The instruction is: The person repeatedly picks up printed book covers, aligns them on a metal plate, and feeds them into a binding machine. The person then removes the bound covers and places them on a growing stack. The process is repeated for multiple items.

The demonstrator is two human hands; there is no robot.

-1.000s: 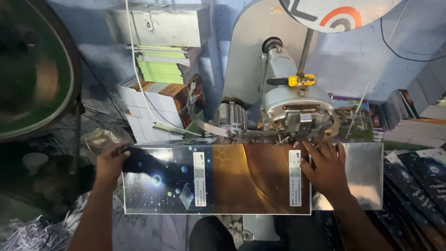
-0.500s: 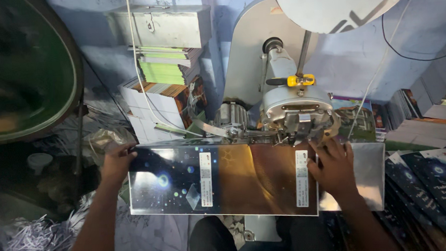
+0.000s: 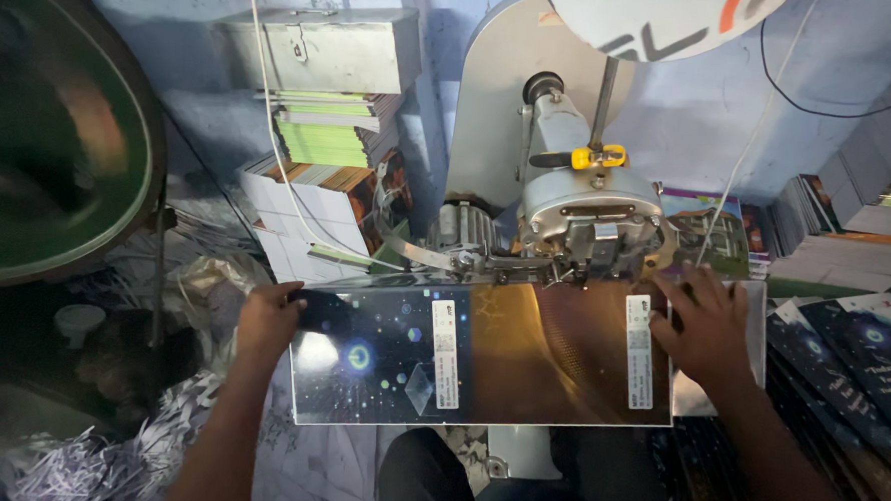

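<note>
We hold a wide glossy printed sheet [image 3: 480, 354] flat between our 2 hands, its far edge pushed up under the head of a grey metal machine [image 3: 584, 209]. The sheet is dark blue with star-like specks on the half nearer our left hand and brown-gold on the half nearer our right, with 2 narrow white label strips standing upright across it.

Our left hand [image 3: 266, 318] grips the sheet's left edge at the upper corner, fingers curled over the rim. Our right hand [image 3: 704, 324] lies spread and flat on the sheet's right end, pressing it down, fingers pointing toward the machine; it pins the sheet rather than clasping it.

Just beyond our right hand stands the machine's head, with a small yellow lever [image 3: 599, 157] on its upper part. Above that hangs a round white lamp shade [image 3: 675, 5] with an orange arc on it.

Beyond our left hand stand stacks of printed paper [image 3: 326, 150], green and white sheets among them, with a grey metal box [image 3: 317, 51] on top. Far out past our left hand sits a large dark green wheel [image 3: 45, 138], and below it lie shredded paper trimmings [image 3: 84, 467]. Beside our right forearm lies a pile of dark blue booklets [image 3: 861, 373].
</note>
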